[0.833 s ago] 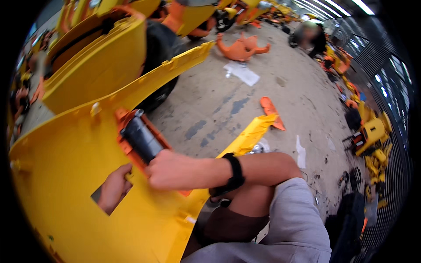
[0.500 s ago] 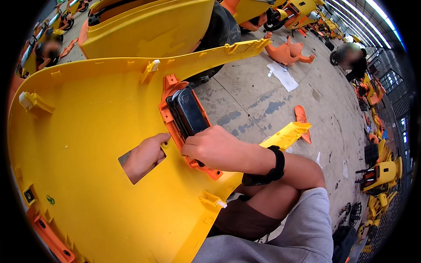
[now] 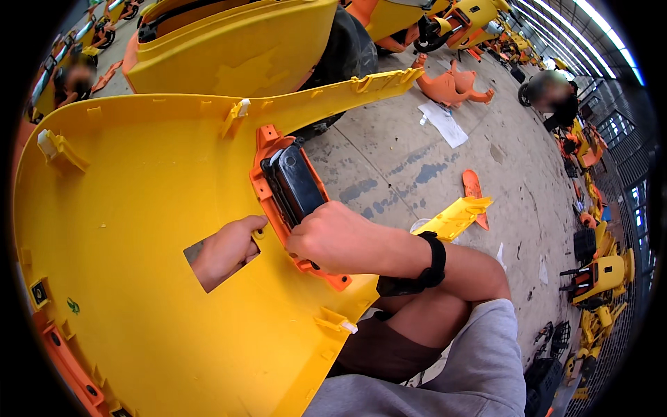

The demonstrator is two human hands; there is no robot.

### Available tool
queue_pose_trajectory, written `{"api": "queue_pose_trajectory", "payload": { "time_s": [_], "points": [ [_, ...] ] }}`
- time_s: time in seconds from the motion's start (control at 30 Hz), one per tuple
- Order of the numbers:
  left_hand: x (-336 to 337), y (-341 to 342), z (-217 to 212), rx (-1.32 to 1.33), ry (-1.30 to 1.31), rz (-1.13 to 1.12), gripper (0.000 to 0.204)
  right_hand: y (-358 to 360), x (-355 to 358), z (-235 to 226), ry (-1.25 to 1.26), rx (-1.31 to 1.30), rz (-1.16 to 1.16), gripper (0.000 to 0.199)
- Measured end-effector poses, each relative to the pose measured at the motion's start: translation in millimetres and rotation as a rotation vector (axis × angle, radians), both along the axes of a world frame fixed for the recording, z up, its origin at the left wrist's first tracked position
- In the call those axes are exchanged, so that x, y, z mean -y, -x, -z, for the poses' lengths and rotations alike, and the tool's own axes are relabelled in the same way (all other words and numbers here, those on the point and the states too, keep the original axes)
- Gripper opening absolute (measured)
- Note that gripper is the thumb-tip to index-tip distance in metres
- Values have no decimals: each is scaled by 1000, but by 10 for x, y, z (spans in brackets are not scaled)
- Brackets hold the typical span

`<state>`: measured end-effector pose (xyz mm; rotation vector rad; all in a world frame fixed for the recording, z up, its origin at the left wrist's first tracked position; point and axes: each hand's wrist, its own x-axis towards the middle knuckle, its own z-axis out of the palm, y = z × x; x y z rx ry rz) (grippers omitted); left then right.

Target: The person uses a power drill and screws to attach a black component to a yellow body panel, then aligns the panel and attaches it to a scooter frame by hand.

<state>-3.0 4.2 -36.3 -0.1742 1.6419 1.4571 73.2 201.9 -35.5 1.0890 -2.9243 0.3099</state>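
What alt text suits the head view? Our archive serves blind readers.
A right hand grips a black box in an orange bracket on a large yellow plastic panel; the left hand shows through its rectangular cutout.

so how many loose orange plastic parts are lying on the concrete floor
2 clear ones: a big orange moulded plastic shell at the top near the white paper sheet, and a narrow orange plastic strip by the yellow plastic bracket. Distant clutter may hide more.
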Motion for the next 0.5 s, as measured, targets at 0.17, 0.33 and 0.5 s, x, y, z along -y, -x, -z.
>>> {"api": "queue_pose_trajectory", "payload": {
  "time_s": [0.17, 0.33, 0.5],
  "points": [
    [14, -22, -39, 16, -34, -27, 41, -9, 8, 27, 109, -184, 12, 9],
    [40, 15, -22, -42, -2, 65, 39, -56, 16, 63, 51, -151, 15, 10],
    [15, -34, -60, -1, 8, 6, 38, -72, 24, 20, 21, -153, 27, 9]
  ]
}}
